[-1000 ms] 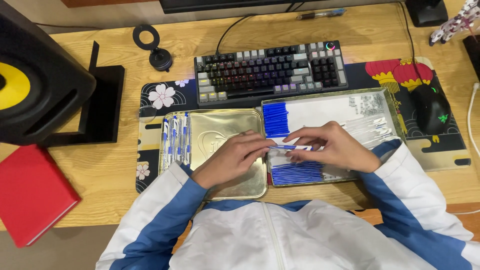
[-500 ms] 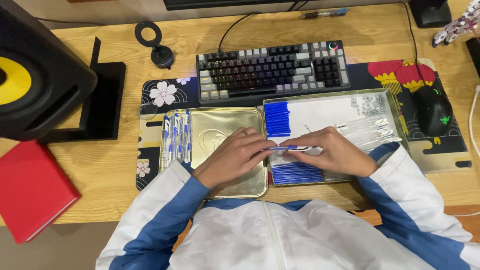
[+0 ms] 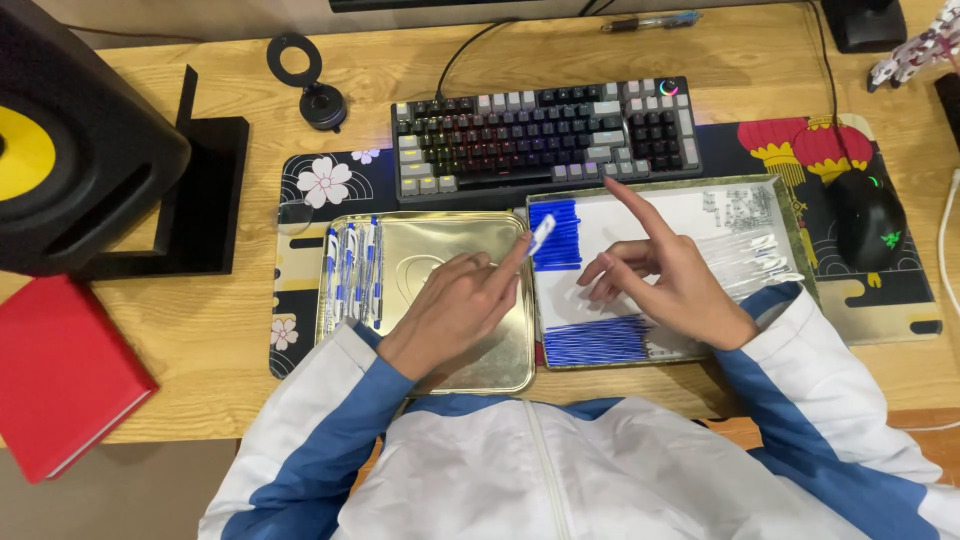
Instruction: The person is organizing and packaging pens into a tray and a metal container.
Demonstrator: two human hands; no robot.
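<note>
We look down on a light wooden desk, with a big black speaker with a yellow cone at ten o'clock and a dark patterned desk mat running across the middle. A backlit keyboard sits at twelve o'clock on the mat, a red notebook lies at eight o'clock, and a black mouse rests at three o'clock. Just below the keyboard we see two shallow tins side by side: a gold tray on the left, with finished blue-and-white pens lined up at its nine o'clock edge, and a second tray on the right holding blue refills, clear pen parts and more blue pieces at its six o'clock edge. Our left hand hovers over the gold tray, fingers pinched on a blue-and-white pen whose tip points to one o'clock. Our right hand is apart from it over the second tray, holding nothing, index finger stretched toward eleven o'clock and other fingers loosely curled.
</note>
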